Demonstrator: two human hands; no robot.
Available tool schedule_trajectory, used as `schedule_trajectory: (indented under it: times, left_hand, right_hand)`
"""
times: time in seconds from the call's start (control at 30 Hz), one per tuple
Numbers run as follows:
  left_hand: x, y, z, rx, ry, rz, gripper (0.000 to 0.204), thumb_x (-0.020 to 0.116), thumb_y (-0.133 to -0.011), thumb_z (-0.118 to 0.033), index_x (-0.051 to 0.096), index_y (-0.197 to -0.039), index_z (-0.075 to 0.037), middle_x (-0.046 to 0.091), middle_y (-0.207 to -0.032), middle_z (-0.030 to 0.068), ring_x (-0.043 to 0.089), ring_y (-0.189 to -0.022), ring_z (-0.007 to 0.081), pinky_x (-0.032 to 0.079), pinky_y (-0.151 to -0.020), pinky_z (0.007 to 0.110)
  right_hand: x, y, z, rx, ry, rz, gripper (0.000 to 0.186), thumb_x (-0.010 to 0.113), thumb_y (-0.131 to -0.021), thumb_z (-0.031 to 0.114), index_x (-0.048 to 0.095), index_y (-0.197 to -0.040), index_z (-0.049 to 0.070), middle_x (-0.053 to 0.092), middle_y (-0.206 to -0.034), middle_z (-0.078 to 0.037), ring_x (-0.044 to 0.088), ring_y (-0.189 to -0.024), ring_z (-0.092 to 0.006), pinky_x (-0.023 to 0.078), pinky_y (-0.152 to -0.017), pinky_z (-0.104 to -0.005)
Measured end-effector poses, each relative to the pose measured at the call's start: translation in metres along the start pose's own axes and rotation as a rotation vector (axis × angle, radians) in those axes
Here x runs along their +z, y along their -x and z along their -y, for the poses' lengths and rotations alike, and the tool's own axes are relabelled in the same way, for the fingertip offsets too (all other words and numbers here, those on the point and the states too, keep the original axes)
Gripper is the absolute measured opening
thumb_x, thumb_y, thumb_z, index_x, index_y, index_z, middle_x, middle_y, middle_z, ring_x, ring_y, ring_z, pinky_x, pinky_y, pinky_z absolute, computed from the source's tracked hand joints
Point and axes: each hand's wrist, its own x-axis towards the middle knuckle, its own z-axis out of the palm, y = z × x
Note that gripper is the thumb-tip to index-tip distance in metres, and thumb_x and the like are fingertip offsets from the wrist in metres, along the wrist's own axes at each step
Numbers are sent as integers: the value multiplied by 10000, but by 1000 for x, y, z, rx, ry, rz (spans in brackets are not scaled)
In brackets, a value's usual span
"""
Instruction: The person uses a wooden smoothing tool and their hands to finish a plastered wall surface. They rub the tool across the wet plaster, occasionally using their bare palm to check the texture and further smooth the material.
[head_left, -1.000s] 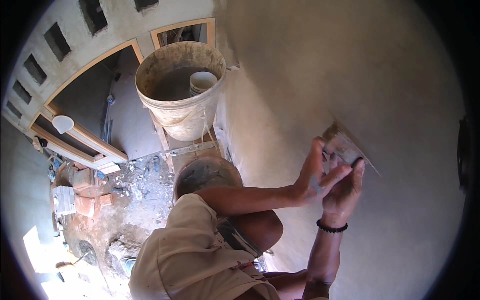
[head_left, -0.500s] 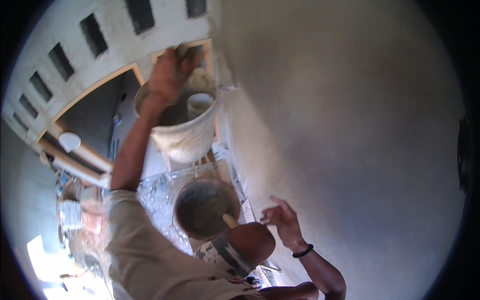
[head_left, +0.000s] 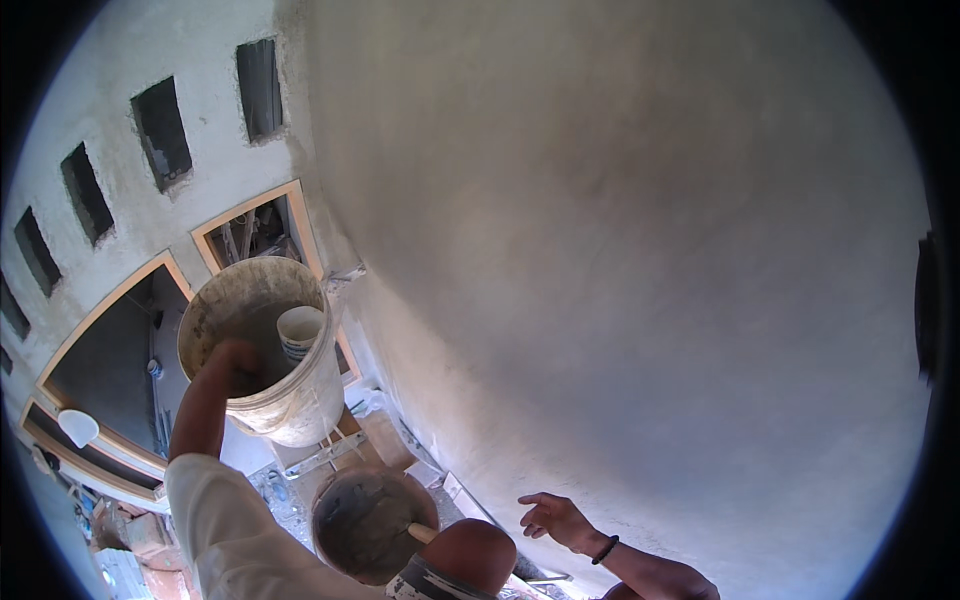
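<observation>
My left hand point(head_left: 240, 358) reaches down inside a large white bucket point(head_left: 310, 405); its fingers are blurred and lost in the dim inside, so what they hold does not show. A small white cup point(head_left: 298, 330) stands in the bucket against its right side. My right hand point(head_left: 555, 520) is open and empty beside the plastered wall point(head_left: 640, 300), fingers loosely stretched, a dark band at the wrist. Below the bucket sits a round basin point(head_left: 330, 530) of grey mortar, with the light wooden handle point(head_left: 421, 533) of a tool sticking out near my knee.
A second wall point(head_left: 215, 130) at the left has a row of dark slots and orange-framed openings point(head_left: 300, 215). A white pointed lamp-like shape point(head_left: 78, 428) is seen near the frame. Boards and splattered sheeting point(head_left: 275, 490) lie below the bucket; stacked reddish blocks point(head_left: 145, 540) are at lower left.
My left hand has gone from above the bucket, where it held a brownish lump, down into it. The view has shifted, so the bucket appears lower and further left. My right hand remains open.
</observation>
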Motion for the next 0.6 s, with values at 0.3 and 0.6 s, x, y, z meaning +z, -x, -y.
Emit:
schedule_trajectory:
  times: [0.3,0.6]
  left_hand:
    - [-88,103,12,-266,1022,-911,553,615,-816,-226,535,-1329,-37,642,-1171,212,617,-1095,329,480,-922,377]
    - [-183,139,11,-180,1122,-743,576,623,-801,-261,527,-1337,-72,600,-1275,172,599,-1127,314,483,-929,380]
  right_hand:
    - [-12,2,2,-152,266,-19,302,493,-979,42,538,-1278,32,666,-931,-77,652,-832,-139,548,-787,-296]
    - [-2,14,-3,-292,641,-67,314,548,-954,99,557,-1265,63,707,-927,-94,678,-856,-174,536,-812,-312]
